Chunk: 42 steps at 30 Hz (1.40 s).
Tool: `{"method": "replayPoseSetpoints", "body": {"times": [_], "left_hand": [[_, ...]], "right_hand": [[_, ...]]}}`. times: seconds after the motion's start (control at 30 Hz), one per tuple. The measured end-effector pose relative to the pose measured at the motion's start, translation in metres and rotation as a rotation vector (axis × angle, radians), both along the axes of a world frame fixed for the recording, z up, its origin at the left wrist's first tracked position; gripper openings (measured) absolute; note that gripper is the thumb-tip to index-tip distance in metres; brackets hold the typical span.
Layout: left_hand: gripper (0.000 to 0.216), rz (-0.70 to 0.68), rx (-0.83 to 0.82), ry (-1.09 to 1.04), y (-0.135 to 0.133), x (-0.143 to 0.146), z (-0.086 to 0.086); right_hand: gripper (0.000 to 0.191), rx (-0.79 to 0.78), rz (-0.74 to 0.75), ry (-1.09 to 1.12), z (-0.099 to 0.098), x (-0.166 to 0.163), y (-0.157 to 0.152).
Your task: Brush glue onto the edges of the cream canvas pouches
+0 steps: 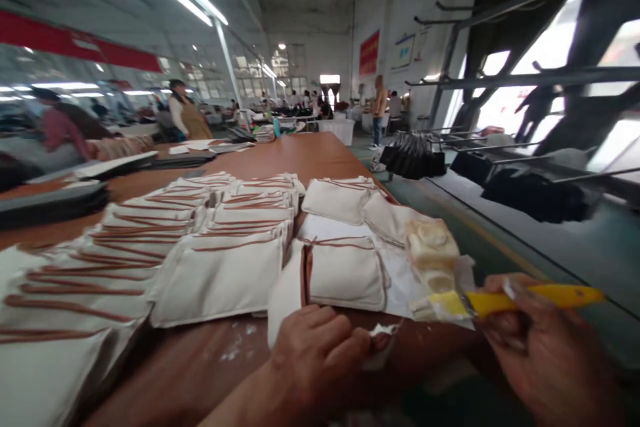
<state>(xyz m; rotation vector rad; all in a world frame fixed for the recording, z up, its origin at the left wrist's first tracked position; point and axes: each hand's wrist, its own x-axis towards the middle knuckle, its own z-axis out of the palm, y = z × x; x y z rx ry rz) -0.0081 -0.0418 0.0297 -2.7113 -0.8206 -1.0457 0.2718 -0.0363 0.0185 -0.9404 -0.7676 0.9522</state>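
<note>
My right hand [545, 353] is closed on a brush with a yellow handle [530, 299]; its bristle end rests by a pale plastic glue container [431, 255] at the table's right edge. My left hand [316, 353] is curled, fingers pressed on the near edge of a white fabric piece [285, 300]. Just beyond it lies a white padded piece with brown trim [346, 273] on a white sheet [400, 273].
Overlapping rows of white padded pieces with brown edging [200, 227] cover the brown table [310, 153]. Dark flat stacks [55, 200] lie at far left. Several people stand or sit in the background. Racks of dark hanging items [415, 157] line the right aisle.
</note>
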Motion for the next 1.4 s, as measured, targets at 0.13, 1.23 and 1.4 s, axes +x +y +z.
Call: {"method": "replayPoseSetpoints", "body": {"times": [0.13, 1.23, 1.4], "left_hand": [[0.028, -0.121, 0.235, 0.139, -0.003, -0.003, 0.012], [0.026, -0.141, 0.270, 0.169, -0.003, -0.003, -0.005], [0.007, -0.124, 0.200, 0.088, 0.021, 0.005, 0.002]], "right_hand": [[0.022, -0.013, 0.026, 0.087, 0.011, -0.002, -0.009], [0.022, 0.211, 0.482, -0.627, 0.008, -0.008, -0.018], [0.015, 0.141, 0.064, -0.163, 0.015, 0.014, -0.013]]}}
